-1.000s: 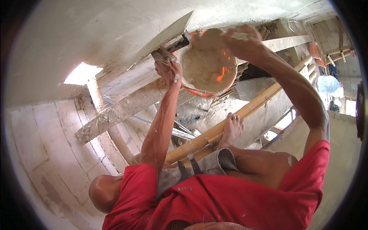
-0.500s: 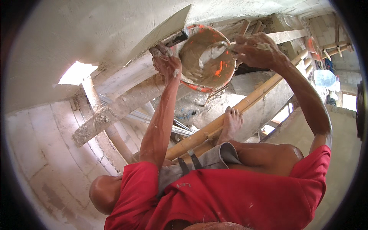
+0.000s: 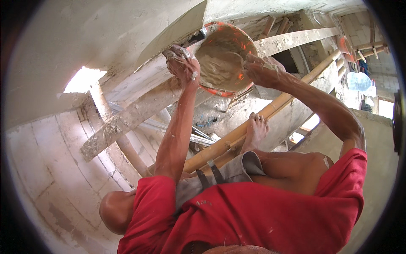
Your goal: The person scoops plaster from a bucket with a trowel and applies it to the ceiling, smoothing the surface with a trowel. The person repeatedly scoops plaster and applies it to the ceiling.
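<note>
My left hand [image 3: 182,64], smeared with plaster, is closed round the handle of a plastering float [image 3: 179,34]. The float's broad, flat, mortar-coloured blade rises above the hand, beside the bucket's left rim. An orange bucket [image 3: 220,92], caked with mortar inside, stands in front of me. Wet grey mortar [image 3: 213,67] lies in it. My right hand [image 3: 264,71] is closed at the bucket's right rim, gripping a trowel. That trowel's blade is coated in mortar and hard to tell from the mix it is in.
A thick bamboo pole [image 3: 270,110] runs diagonally below the bucket, with my bare foot [image 3: 256,129] against it. A mortar-stained plank [image 3: 114,131] crosses at the left. Another board [image 3: 300,40] extends right from the bucket. A plastered wall [image 3: 97,34] borders the upper left.
My right hand has moved left and down toward the bucket, and the trowel's blade has gone from above the mortar into it. The left hand and float have barely shifted.
</note>
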Available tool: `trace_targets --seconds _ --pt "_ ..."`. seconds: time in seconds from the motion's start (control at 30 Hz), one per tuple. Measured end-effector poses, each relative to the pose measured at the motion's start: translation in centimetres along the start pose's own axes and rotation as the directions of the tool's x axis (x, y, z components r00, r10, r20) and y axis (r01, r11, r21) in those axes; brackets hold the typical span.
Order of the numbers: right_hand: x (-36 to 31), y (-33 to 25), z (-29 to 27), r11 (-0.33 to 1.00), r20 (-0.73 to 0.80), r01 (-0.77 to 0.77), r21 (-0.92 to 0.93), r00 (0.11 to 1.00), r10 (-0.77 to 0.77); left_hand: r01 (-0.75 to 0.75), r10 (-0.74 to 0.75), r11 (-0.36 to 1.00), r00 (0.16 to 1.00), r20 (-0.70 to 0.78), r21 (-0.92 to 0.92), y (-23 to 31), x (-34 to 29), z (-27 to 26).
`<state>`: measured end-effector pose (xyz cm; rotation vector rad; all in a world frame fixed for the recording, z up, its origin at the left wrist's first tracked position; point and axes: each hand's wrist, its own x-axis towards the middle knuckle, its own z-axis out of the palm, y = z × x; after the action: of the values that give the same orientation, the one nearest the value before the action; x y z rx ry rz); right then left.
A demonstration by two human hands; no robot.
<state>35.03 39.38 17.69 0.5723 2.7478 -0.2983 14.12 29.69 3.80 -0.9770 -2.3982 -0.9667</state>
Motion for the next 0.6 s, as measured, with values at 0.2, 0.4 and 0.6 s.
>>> trace_targets --seconds 0.2,0.4,0.6 --pt "0.0 -0.2 1.1 0.952 0.011 -0.115 0.284 0.993 0.117 0.046 -0.039 0.998 0.978 0.203 -0.030 2.2 1.9 -2.1" --pt "-1.0 -0.3 -0.6 0.756 0.190 -0.318 0.572 0.948 0.255 -0.212 0.246 0.961 0.949 -0.199 0.175 -0.5 0.3 1.1" --pt "-3.3 -0.7 -1.3 0.430 0.368 -0.438 0.789 0.898 0.240 -0.057 0.054 0.987 0.998 0.020 0.149 -1.3 0.1 2.2"
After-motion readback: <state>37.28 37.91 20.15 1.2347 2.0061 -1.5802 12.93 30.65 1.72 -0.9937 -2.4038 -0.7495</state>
